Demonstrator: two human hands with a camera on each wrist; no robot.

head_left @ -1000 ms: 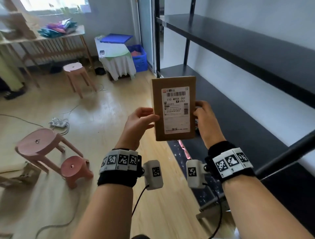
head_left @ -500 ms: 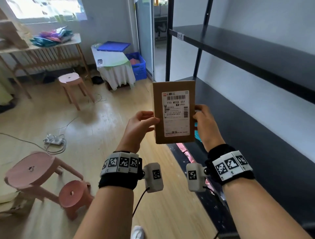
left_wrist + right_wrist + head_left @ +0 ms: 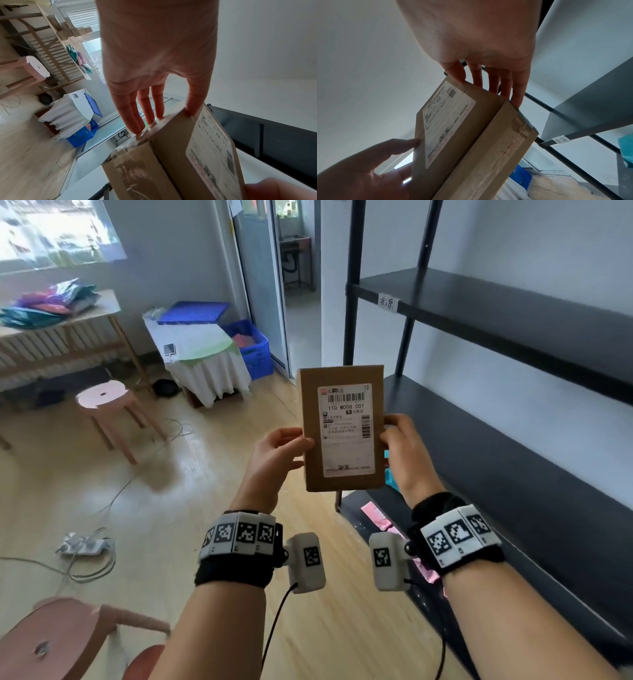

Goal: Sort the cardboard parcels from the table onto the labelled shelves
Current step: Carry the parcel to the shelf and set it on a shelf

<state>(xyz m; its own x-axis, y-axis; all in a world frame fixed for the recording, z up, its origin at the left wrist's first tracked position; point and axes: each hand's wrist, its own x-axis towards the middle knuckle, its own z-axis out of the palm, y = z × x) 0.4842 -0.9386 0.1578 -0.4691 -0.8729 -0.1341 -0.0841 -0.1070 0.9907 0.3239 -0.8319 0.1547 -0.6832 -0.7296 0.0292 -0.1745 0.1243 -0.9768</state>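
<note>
I hold a flat cardboard parcel (image 3: 342, 426) upright in front of me, its white shipping label (image 3: 347, 429) facing me. My left hand (image 3: 282, 448) pinches its left edge, thumb on the front and fingers behind. My right hand (image 3: 399, 440) grips the right edge the same way. The left wrist view shows my left fingers (image 3: 145, 108) against the taped side of the parcel (image 3: 171, 162). The right wrist view shows my right fingers (image 3: 489, 79) behind the parcel (image 3: 467, 135). The black shelf unit (image 3: 496, 313) stands to the right, with a paper label (image 3: 388, 302) on its upper board.
A lower shelf board (image 3: 496, 460) is bare; below it lie pink bags (image 3: 375, 513). Another shelf label (image 3: 561, 139) shows in the right wrist view. Pink stools (image 3: 102, 398), cables and a power strip (image 3: 84, 544) sit on the wooden floor at left. A draped table (image 3: 202, 350) and blue crate (image 3: 255, 344) stand behind.
Both hands keep the same hold on the parcel. My view has swung up and towards the shelf unit, bringing the label on the upper board into sight.
</note>
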